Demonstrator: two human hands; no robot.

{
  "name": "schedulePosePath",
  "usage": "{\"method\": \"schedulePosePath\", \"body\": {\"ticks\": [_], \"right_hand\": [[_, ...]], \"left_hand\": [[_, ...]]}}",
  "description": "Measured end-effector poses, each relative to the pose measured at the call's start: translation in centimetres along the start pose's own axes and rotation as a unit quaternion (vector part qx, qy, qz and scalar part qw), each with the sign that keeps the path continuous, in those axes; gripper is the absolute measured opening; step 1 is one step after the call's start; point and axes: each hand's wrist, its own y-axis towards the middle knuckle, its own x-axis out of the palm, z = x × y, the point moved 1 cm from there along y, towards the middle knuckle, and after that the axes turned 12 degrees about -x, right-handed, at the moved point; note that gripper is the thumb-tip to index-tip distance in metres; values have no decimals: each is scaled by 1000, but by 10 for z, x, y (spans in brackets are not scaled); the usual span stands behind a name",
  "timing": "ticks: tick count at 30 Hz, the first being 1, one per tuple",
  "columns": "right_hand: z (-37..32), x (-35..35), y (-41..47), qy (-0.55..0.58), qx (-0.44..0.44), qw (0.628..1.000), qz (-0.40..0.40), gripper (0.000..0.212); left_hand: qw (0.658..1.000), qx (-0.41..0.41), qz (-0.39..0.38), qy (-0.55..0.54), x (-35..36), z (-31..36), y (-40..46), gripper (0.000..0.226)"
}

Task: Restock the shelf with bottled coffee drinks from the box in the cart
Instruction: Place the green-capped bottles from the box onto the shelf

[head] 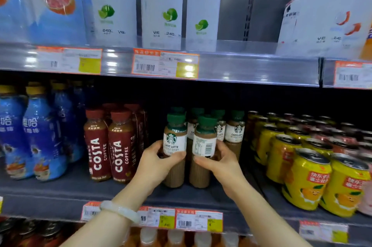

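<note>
Head view looked at a store shelf (pixel 60 190) where the left hand (pixel 159 161) gripped one green-capped coffee bottle (pixel 174 142) around its white label, thumb across the front and fingers curled behind. The right hand (pixel 219 163) held a second coffee bottle (pixel 204 144) just beside the first, its barcode turned outward, thumb pressed under the label and fingers wrapped round the far side. Both bottles stood upright with their bases on the shelf, at the front of a row of like bottles (pixel 234 130) set further back. A pale bracelet (pixel 118 211) circled the left wrist. Red Costa bottles (pixel 109 144) stood just to the left of the coffee, with blue bottles (pixel 36 136) beyond them, and yellow cans (pixel 306 182) filled the space to the right. Price tags (pixel 198 219) lined the shelf edge below the hands, and tall white bottles (pixel 161 5) stood on the shelf above.
</note>
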Motion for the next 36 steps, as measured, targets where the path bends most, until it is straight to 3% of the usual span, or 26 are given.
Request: {"method": "schedulePosePath", "body": {"ticks": [5, 9, 12, 18, 25, 29, 36], "right_hand": [[10, 9, -1, -43, -34, 998, 39, 49], [16, 13, -4, -43, -39, 996, 64, 53], [18, 12, -6, -56, -51, 994, 73, 68], [23, 16, -6, -182, -46, 980, 71, 108], [19, 14, -5, -149, -15, 988, 37, 91], [23, 15, -3, -183, -20, 980, 69, 98], [24, 15, -3, -172, -13, 982, 78, 77]], "left_hand": [[1000, 18, 8, 0, 4, -17, 12, 36], [999, 26, 7, 19, 5, -26, 15, 54], [999, 14, 6, 30, 3, -34, 17, 74], [999, -6, 5, 34, 3, -40, 20, 70], [999, -6, 13, 44, 4, -39, 20, 66], [999, -13, 11, 40, 3, -38, 19, 63], [999, -25, 5, 26, 2, -38, 19, 60]]}}
